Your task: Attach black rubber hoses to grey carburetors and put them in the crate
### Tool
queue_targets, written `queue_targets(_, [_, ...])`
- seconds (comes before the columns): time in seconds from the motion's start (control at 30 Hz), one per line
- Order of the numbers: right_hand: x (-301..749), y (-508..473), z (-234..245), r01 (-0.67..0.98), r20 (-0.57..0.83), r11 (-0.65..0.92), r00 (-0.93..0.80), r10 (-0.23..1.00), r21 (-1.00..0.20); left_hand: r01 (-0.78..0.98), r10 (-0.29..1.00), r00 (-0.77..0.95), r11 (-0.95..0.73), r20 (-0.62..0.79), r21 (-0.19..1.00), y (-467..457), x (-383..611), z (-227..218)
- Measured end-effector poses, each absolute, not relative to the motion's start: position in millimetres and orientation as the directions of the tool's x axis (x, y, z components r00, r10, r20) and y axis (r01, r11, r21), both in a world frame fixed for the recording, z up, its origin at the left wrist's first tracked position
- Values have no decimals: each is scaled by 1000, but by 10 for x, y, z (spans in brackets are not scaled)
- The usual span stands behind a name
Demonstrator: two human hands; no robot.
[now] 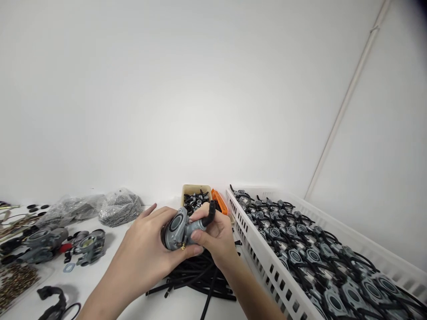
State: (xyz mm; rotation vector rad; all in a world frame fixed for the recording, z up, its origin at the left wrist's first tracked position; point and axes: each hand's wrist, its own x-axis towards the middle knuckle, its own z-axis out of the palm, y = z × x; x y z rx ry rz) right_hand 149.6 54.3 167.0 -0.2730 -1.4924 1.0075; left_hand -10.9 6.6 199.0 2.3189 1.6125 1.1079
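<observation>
Toward the left edge of the white surface [110,266], shows brass-coloured fittings [16,284], with a large carburetor body [43,242] behind and a curved black hose [59,298] to the right. Next, shows a smaller carburetor body [88,249], near a red piece [65,248] and a pale washer [69,267]. Toward the back edge, carries a clear plastic bag [122,208] of small grey parts. Above the middle, holds the grey metal carburetor [178,229] raised between both hands: wraps the left hand [147,251] around its left side, with the thumb along the underside; pinches its right end, beside a black elbow [211,213], between thumb and fingers of the right hand [218,233]. Beneath, shows loose black tubes [203,280]; toward the back edge, a cream bin [196,187] of fittings and an orange basket [219,202]. Farthest right, shows a white crate [248,242] filled with rows of similar assemblies [313,255].
</observation>
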Motion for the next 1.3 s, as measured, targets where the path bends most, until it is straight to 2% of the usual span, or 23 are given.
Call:
queue_targets(0.17, [1458, 543, 1654, -431, 614, 498, -186, 767, -752, 780, 823, 195, -460, 533, 424, 98, -75, 1982])
queue_targets(0.37, [1552, 557, 1660, -486, 639, 456, -327, 696, -745, 727, 907, 99, -347, 410, 592, 42, -115, 2055])
queue_targets(0.57, [1603, 585, 1659, -517, 568, 342, -379, 730, -785, 687, 928, 84, -318, 363, 654, 36, -145, 2072])
queue_targets(0.7, [1567, 599, 1642, -501, 594, 405, -307, 744, -765, 704, 922, 84, -324, 378, 633, 54, -151, 2071])
queue_targets(0.9, [1521, 538, 1662, -354, 626, 533, -243, 741, -768, 776, 854, 168, -422, 492, 468, 79, -108, 2011])
queue_targets(1.0, [1499, 520, 1669, -281, 679, 623, -187, 710, -730, 786, 838, 180, -437, 515, 437, 81, -75, 1973])
queue_targets(1.13, [1518, 549, 1661, -311, 701, 635, -189, 688, -707, 776, 850, 168, -427, 500, 464, 69, -62, 1998])
queue_targets(1.3, [1632, 595, 1683, -378, 636, 515, -379, 672, -769, 693, 891, 116, -389, 439, 607, 55, -102, 2071])
